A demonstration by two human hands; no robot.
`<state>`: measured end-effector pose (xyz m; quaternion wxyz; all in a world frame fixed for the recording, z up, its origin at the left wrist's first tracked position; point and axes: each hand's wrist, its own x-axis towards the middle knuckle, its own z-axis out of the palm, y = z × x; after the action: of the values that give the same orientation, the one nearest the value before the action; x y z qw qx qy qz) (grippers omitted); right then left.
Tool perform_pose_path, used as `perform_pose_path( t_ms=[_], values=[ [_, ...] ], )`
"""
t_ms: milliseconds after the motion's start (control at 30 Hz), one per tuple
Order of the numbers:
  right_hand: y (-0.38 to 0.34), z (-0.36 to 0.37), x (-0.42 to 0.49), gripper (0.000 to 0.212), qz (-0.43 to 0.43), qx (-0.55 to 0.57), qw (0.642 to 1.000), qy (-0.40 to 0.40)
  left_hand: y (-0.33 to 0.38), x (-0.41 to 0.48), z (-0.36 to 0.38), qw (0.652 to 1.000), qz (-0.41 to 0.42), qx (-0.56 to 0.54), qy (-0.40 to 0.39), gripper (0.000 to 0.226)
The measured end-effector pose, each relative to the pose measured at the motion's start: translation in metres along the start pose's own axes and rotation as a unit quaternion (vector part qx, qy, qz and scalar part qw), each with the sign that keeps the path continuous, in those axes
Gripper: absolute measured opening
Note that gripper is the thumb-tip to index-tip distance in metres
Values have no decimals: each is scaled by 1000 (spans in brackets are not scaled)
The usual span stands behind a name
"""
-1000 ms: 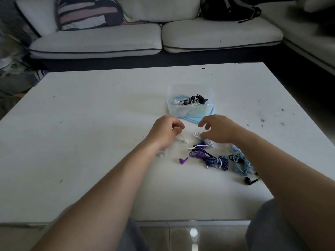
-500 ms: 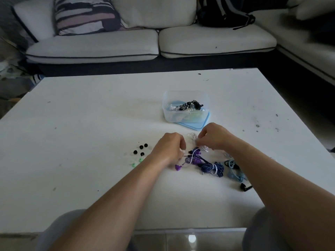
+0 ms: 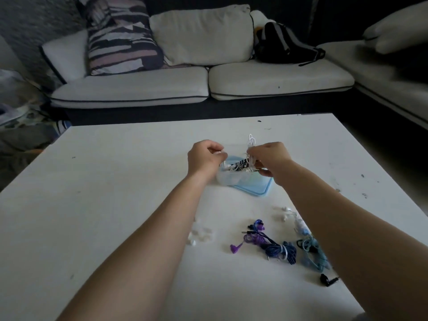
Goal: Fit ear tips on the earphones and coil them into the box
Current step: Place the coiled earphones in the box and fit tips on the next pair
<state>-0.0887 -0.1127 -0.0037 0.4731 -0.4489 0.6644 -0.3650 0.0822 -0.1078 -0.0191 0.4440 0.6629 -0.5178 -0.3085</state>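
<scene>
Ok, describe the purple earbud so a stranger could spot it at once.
On the white table, nearer the person than the clear box, lies a pile of coiled cables. The purple earbud sticks out at the pile's left end, alone on bare tabletop, unlike the dark blue coil and pale blue coil bundled to its right.

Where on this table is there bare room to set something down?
Bare: the table left of the left hand and white ear tips, and the far strip beyond the box. Crowded: near right, where purple earphones and teal earphones lie, and over the box, where it and the right hand hold white earphones.
</scene>
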Motion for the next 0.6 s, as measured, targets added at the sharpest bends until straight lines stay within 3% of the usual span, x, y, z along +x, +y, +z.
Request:
perform_pose_path(
  t_ms=[67,233,300,400,600],
  values=[
    [-3,7,23,15,5,-19,999,27,-2,19,9,999,13,37,-4,13],
    [-3,16,55,15,-76,-224,971,30,-10,41,25,974,60,213,-51,14],
    [-1,19,60,31,-103,-264,959,16,-14,46,28,961,72,257,-66,19],
    [1,23,60,37,-138,-286,947,44,-18,49,26,968,82,229,-69,30],
    [14,10,22,33,-179,-230,955,59,-20,24,-3,978,91,175,-62,12]
  ],
)
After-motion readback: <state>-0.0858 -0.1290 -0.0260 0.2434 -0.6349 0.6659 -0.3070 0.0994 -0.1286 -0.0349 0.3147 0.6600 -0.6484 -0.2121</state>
